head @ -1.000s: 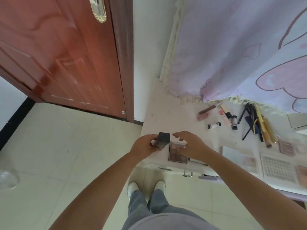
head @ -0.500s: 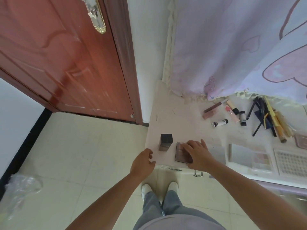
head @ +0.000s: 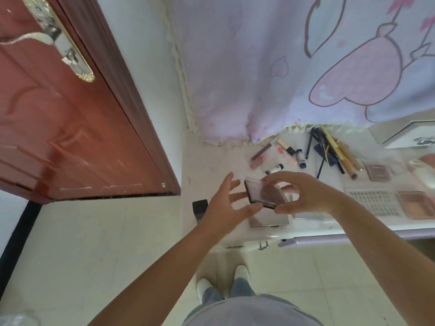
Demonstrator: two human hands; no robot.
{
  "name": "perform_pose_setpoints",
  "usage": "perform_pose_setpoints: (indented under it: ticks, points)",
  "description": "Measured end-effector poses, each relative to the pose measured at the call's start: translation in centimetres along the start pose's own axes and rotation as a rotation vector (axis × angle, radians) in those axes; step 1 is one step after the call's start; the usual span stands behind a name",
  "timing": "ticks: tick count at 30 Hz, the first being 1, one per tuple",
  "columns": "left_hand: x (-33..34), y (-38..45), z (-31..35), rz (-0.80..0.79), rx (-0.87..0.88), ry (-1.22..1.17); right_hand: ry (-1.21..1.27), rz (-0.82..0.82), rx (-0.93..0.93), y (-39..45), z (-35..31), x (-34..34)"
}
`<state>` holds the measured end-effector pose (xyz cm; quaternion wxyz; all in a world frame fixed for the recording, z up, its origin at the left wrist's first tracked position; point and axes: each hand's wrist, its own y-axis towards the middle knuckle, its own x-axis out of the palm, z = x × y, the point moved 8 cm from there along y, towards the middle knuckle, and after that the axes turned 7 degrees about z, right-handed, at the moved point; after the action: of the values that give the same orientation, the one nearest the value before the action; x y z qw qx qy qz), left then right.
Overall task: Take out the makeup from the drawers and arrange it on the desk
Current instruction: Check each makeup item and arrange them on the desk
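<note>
My right hand (head: 306, 194) grips a dark eyeshadow palette (head: 263, 192) with a clear lid and holds it tilted above the white desk (head: 211, 165). My left hand (head: 226, 205) is spread open beside the palette, its fingertips close to the palette's left edge. A small black box (head: 200, 208) stands on the desk's left front corner. Under the raised palette another flat palette (head: 268, 220) lies on the desk. Further back lie lip gloss tubes (head: 259, 157), a small white tube (head: 274, 169) and a bundle of brushes and pencils (head: 329, 151).
More palettes (head: 416, 204), a white gridded case (head: 374, 201) and a pink compact (head: 379, 172) lie to the right. A printed curtain (head: 306, 67) hangs over the desk's back. A red-brown door (head: 58, 118) stands left. A drawer front (head: 306, 240) sticks out below the desk edge.
My right hand has lifted the eyeshadow palette off the desk. My left hand, which had let go of the black box and dropped below the edge, has risen to the palette's side.
</note>
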<state>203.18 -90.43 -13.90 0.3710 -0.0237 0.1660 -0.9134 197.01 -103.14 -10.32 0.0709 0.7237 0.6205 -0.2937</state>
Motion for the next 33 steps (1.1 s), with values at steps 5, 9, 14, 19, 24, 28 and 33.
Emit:
perform_pose_setpoints:
  ticks: [5,9,14,19,24,28,33]
  points:
    - [-0.6,1.5,4.0,-0.099,0.064,0.040,0.060,0.135,-0.049,-0.2,-2.1,-1.3]
    - [-1.4,1.8,5.3,-0.103,0.075,0.024,0.149,0.192,-0.051,0.5,-2.7,-1.7]
    - [-1.4,1.1,5.3,-0.147,0.073,0.017,0.287,0.142,-0.047,1.2,-2.7,-2.0]
    - [-1.1,0.9,4.3,-0.136,0.064,-0.072,0.359,0.102,-0.013,1.6,-1.5,-1.8]
    - [1.2,-0.3,0.0,-0.132,0.015,-0.057,0.474,0.175,0.169,2.2,1.5,-0.7]
    - [0.6,-1.9,-6.8,0.078,-0.173,-0.047,0.438,0.237,0.420,2.7,5.5,3.1]
    - [-1.5,-3.2,-12.9,0.252,-0.347,0.028,0.194,0.235,0.499,3.9,8.0,8.3]
